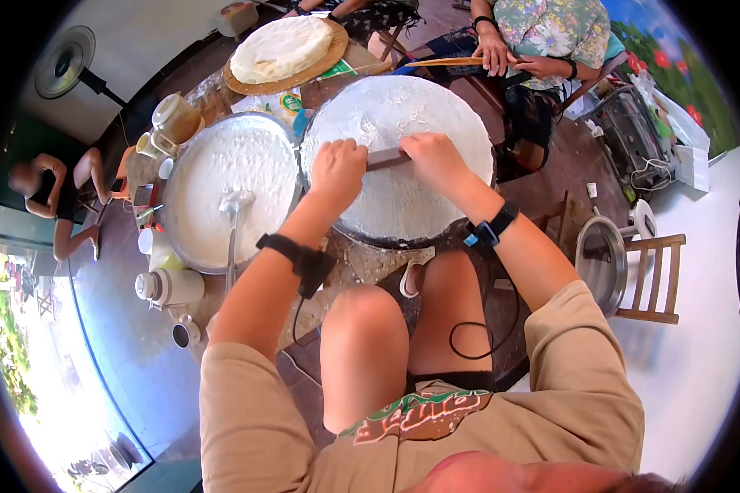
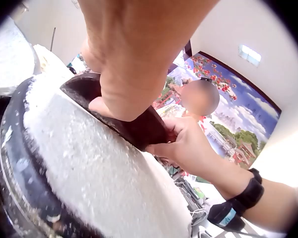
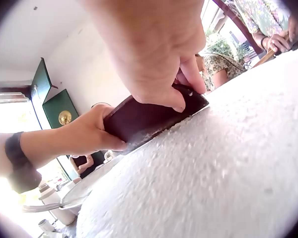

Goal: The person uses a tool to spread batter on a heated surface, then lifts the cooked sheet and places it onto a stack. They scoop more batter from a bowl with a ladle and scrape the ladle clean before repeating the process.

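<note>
Both hands grip a dark, flat scraper, one at each end. The left hand has its end, with the thumb against the near face in the left wrist view. At the other end the right hand pinches it between thumb and fingers. The scraper's long lower edge lies right at a white batter layer. That layer covers the round, dark-rimmed griddle, with lumpy streaks toward its far side. Beside the griddle, a wide metal basin contains white batter and a ladle.
Thin white sheets are stacked on a woven tray behind. A seated person opposite holds a long wooden strip. Jugs and a flask stand left; a wooden chair is at the right.
</note>
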`<state>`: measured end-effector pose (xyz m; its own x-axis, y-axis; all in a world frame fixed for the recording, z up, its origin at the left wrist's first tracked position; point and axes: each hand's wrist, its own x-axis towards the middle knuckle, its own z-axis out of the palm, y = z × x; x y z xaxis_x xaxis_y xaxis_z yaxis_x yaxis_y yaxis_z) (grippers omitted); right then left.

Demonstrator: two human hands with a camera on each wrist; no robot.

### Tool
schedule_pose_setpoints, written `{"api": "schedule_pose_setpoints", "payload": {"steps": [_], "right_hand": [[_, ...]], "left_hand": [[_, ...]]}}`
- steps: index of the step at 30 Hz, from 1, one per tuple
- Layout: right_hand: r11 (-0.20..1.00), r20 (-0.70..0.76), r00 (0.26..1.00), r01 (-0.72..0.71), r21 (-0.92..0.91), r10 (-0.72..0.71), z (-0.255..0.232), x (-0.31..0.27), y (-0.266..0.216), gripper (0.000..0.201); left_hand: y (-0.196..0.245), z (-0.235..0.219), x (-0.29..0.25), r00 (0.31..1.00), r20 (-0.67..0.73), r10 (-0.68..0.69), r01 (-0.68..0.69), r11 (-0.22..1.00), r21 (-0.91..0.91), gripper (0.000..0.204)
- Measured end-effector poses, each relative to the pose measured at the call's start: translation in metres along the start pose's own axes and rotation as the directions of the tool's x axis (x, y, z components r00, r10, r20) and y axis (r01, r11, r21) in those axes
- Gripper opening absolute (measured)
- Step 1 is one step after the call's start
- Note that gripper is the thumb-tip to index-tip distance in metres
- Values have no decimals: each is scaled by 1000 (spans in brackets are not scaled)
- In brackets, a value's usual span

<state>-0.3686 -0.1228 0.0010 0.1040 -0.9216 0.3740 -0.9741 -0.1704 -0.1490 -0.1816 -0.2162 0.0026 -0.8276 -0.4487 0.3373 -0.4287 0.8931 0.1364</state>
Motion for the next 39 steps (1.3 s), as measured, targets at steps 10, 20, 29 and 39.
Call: {"api": "schedule_pose_setpoints", "payload": {"steps": [10,20,29,39], "right_hand": [[1000,-17,1000,-8,8,8,-26,-80,-51,10],[992,-3,997,-72,99,73,-32,22,-19,7],[1000,36,999,12,-9,-12,36,116,21,11],[997,60,996,72,-35,-69,27,56,-30,7]], "left_hand": [[53,-15,-59,990,54,134,-131,990,-47,12],[-34,-45,27,999,33,23,-23,1000,19,21],[-100,2,58,974,81,-211,195,966,171,18],[-77,-8,-7,997,25,71,-74,990,117,13]]}}
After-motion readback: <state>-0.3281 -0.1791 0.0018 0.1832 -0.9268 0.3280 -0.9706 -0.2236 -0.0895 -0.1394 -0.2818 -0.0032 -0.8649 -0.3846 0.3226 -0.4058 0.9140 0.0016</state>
